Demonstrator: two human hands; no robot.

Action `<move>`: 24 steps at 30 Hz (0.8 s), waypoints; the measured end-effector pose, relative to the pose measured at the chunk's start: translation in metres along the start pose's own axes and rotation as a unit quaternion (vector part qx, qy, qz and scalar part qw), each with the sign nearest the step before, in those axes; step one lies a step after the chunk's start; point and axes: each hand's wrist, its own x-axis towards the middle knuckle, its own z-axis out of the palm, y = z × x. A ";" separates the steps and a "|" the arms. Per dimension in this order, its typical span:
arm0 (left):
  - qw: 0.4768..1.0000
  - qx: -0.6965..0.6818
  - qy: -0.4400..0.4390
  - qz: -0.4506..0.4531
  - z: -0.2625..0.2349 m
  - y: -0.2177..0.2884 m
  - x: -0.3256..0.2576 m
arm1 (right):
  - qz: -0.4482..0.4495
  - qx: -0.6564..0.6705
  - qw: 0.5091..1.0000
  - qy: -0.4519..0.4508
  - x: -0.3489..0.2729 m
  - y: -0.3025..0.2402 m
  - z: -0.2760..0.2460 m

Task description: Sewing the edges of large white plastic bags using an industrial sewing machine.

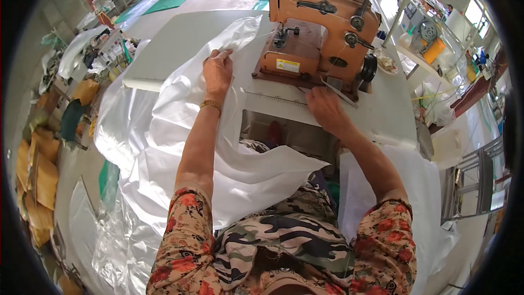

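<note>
My left hand (217,72), a bracelet on its wrist, is closed on the edge of a long white sheet of shiny fabric (180,106). The fabric runs from beside the needle area down over the table edge and across my lap. A thread stretches from its far end towards the orange sewing machine (319,38). At the machine's front base, my right hand (327,109) has its fingers curled down. Right by those fingers lies a thin pale strip (342,94); what they hold, if anything, is hidden.
A ruler scale (275,98) runs along the white table (382,114) above a rectangular opening (292,134). More white material (390,196) hangs at the right. A cluttered shelf (420,60) stands at the far right, and yellow-brown bundles (41,180) are stacked at the left.
</note>
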 end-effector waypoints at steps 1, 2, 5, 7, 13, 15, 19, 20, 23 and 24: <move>0.999 -0.006 -0.016 -0.028 -0.002 0.001 -0.001 | 0.016 0.002 0.999 -0.048 0.005 -0.002 -0.006; 1.000 -0.007 -0.010 -0.026 -0.003 0.002 -0.002 | 0.033 0.003 0.994 -0.104 0.009 -0.004 -0.014; 0.999 -0.020 -0.010 -0.027 -0.004 0.006 -0.002 | 0.125 0.194 0.972 -0.053 0.028 -0.007 -0.038; 0.999 -0.035 0.000 -0.036 -0.005 0.008 -0.002 | 0.169 0.227 0.959 -0.003 0.051 -0.008 -0.048; 0.997 -0.064 0.010 -0.047 -0.010 0.015 -0.005 | 0.218 0.236 0.944 0.081 0.118 0.002 -0.044; 0.997 -0.057 0.008 -0.044 -0.012 0.016 -0.005 | 0.223 0.215 0.950 0.050 0.135 0.005 -0.034; 0.996 -0.065 0.000 -0.056 -0.013 0.017 -0.005 | 0.204 0.175 0.963 0.023 0.154 0.007 -0.015; 0.996 -0.063 0.003 -0.055 -0.013 0.017 -0.005 | 0.198 0.177 0.964 0.015 0.157 0.006 -0.011; 0.996 -0.071 0.007 -0.049 -0.012 0.017 -0.006 | 0.162 0.172 0.971 0.034 0.165 0.004 -0.002; 0.996 -0.073 0.011 -0.041 -0.012 0.016 -0.006 | 0.164 0.170 0.971 0.036 0.168 0.003 0.000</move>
